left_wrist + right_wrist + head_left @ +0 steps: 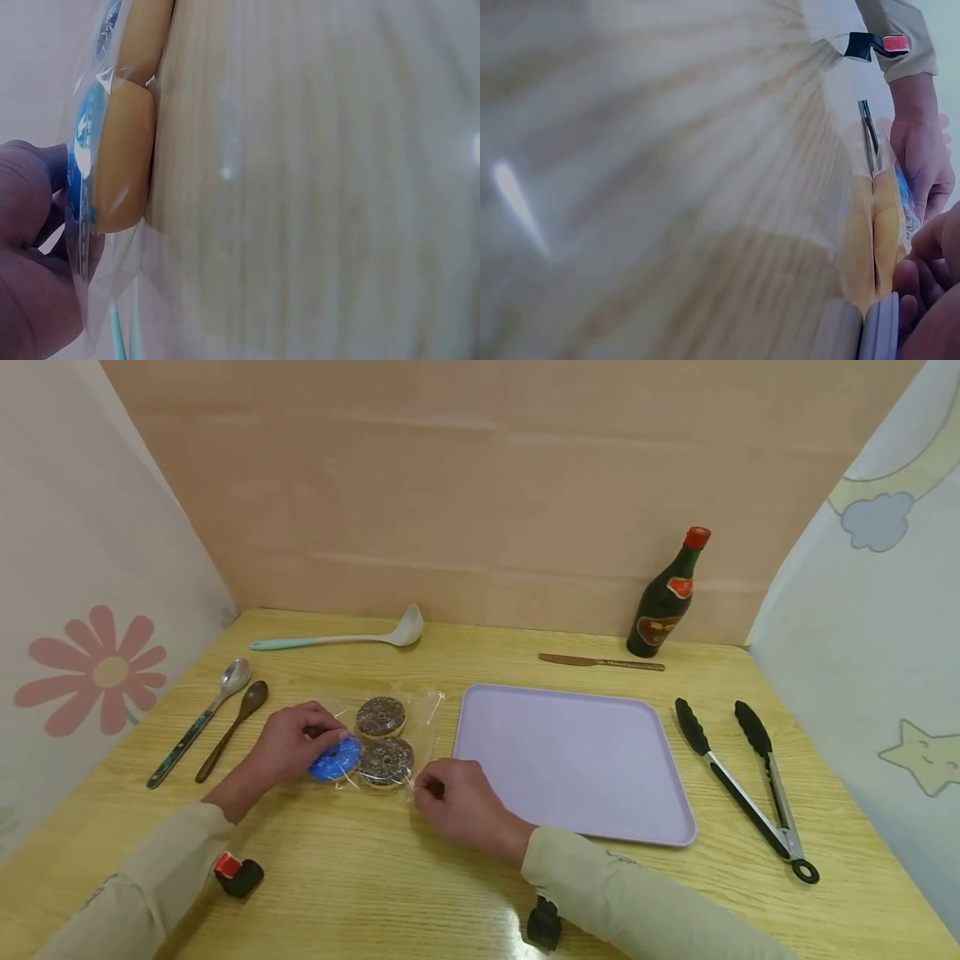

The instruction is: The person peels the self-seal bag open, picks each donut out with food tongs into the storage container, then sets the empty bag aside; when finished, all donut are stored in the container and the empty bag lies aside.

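A clear plastic bag [420,714] lies on the wooden table and holds a blue-iced donut [333,761] and two chocolate donuts [380,717] [386,762]. My left hand [324,740] grips the bag's left side over the blue donut. My right hand [426,787] pinches the bag's near right corner, beside the tray. The left wrist view shows the blue donut [112,169] side-on under the film, with my fingers [34,247] against it. In the right wrist view the donuts [883,225] lie between my right fingers [930,281] and my left hand [922,161].
A lavender tray [570,760] lies right of the bag. Black-tipped tongs [750,785] are further right. At the back are a dark bottle [667,597], a knife [600,662] and a mint ladle [337,637]. Two spoons [202,718] [234,727] lie at left.
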`<act>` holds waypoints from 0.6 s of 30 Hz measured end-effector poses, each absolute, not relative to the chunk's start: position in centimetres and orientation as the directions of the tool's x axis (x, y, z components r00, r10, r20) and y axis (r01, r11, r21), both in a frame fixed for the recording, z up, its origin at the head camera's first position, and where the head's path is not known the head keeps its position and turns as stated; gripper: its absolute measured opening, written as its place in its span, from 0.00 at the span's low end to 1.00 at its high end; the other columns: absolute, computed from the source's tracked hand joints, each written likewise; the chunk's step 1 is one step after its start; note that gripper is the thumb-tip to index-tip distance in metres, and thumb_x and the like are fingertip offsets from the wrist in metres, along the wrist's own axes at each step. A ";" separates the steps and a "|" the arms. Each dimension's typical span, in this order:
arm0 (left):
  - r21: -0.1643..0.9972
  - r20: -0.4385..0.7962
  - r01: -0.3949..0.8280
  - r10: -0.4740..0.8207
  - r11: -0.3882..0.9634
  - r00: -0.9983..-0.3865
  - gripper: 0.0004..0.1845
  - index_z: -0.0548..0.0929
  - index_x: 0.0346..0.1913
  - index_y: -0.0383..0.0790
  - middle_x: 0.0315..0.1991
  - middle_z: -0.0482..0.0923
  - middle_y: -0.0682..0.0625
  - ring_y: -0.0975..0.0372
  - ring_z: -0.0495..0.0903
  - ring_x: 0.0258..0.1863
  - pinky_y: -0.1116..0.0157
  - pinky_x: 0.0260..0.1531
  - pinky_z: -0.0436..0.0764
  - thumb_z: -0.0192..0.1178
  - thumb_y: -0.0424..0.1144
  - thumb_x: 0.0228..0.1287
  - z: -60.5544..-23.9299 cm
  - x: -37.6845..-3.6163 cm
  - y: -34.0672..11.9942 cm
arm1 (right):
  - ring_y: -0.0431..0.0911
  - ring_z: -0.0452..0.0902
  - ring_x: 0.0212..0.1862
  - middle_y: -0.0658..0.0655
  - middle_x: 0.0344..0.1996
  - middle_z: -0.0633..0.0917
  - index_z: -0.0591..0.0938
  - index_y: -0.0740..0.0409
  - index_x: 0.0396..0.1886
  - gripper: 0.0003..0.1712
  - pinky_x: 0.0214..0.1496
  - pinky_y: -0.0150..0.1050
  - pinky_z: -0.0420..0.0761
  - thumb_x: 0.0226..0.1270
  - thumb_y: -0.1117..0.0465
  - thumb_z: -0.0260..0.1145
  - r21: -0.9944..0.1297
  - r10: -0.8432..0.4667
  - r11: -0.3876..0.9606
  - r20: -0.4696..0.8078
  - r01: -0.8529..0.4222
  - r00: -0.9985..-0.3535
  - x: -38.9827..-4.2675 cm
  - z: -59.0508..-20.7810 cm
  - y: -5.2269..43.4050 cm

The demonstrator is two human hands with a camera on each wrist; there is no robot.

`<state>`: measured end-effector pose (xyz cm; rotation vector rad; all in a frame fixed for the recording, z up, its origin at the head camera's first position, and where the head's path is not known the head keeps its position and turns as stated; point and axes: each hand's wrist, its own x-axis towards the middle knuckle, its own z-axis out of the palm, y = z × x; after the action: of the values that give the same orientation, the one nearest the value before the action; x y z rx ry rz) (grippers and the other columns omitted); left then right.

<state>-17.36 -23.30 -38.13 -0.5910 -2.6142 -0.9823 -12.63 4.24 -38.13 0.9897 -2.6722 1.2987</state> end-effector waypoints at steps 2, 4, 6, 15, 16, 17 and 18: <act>0.568 0.392 0.461 0.268 0.682 -0.880 0.02 0.88 0.29 0.39 0.28 0.77 0.55 0.63 0.71 0.25 0.68 0.25 0.72 0.67 0.32 0.58 -38.1 -17.4 -23.2 | 0.35 0.70 0.24 0.42 0.22 0.77 0.84 0.56 0.28 0.07 0.27 0.29 0.72 0.63 0.67 0.62 -0.741 -0.516 0.435 0.260 -0.511 -0.816 -12.6 -38.2 4.4; 0.574 0.384 0.451 0.261 0.683 -0.886 0.02 0.88 0.30 0.39 0.28 0.77 0.55 0.63 0.71 0.25 0.68 0.25 0.72 0.67 0.32 0.58 -38.2 -17.4 -23.1 | 0.35 0.71 0.24 0.42 0.22 0.78 0.84 0.56 0.28 0.07 0.27 0.30 0.73 0.62 0.67 0.62 -0.769 -0.498 0.415 0.256 -0.487 -0.829 -12.5 -38.2 4.6; 0.577 0.378 0.442 0.256 0.687 -0.890 0.02 0.88 0.30 0.39 0.28 0.77 0.55 0.63 0.71 0.25 0.68 0.25 0.72 0.67 0.32 0.58 -38.2 -17.4 -23.1 | 0.36 0.71 0.24 0.42 0.22 0.79 0.84 0.57 0.27 0.07 0.27 0.31 0.74 0.62 0.68 0.62 -0.786 -0.484 0.402 0.254 -0.470 -0.838 -12.4 -38.2 4.8; 0.574 0.387 0.449 0.256 0.685 -0.886 0.03 0.88 0.30 0.40 0.28 0.77 0.55 0.63 0.71 0.25 0.68 0.25 0.72 0.66 0.32 0.59 -38.3 -17.3 -23.3 | 0.36 0.72 0.24 0.43 0.21 0.79 0.84 0.57 0.26 0.07 0.28 0.33 0.75 0.61 0.68 0.63 -0.793 -0.456 0.394 0.271 -0.465 -0.848 -12.3 -38.3 5.7; 0.571 0.388 0.450 0.258 0.686 -0.885 0.03 0.88 0.30 0.40 0.28 0.77 0.55 0.64 0.72 0.25 0.67 0.25 0.73 0.66 0.31 0.59 -38.3 -17.3 -23.3 | 0.36 0.72 0.24 0.43 0.20 0.79 0.84 0.57 0.25 0.07 0.28 0.33 0.75 0.61 0.68 0.63 -0.794 -0.457 0.396 0.265 -0.461 -0.849 -12.2 -38.3 5.9; 0.570 0.391 0.452 0.258 0.686 -0.884 0.03 0.88 0.30 0.40 0.28 0.77 0.55 0.64 0.72 0.25 0.67 0.25 0.73 0.66 0.31 0.58 -38.3 -17.3 -23.3 | 0.36 0.72 0.24 0.43 0.20 0.79 0.83 0.56 0.25 0.07 0.28 0.33 0.75 0.61 0.68 0.63 -0.795 -0.456 0.402 0.257 -0.455 -0.852 -12.2 -38.3 6.0; 0.572 0.390 0.451 0.257 0.685 -0.884 0.03 0.88 0.30 0.40 0.29 0.77 0.55 0.64 0.72 0.26 0.67 0.26 0.73 0.66 0.31 0.59 -38.3 -17.3 -23.3 | 0.36 0.72 0.23 0.43 0.20 0.78 0.83 0.56 0.25 0.07 0.28 0.33 0.75 0.61 0.68 0.62 -0.794 -0.456 0.407 0.252 -0.452 -0.853 -12.2 -38.3 6.1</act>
<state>-17.29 -23.26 -38.27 -0.5639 -2.6196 -0.9974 -12.17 6.13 -38.25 0.8521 -2.6386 1.4863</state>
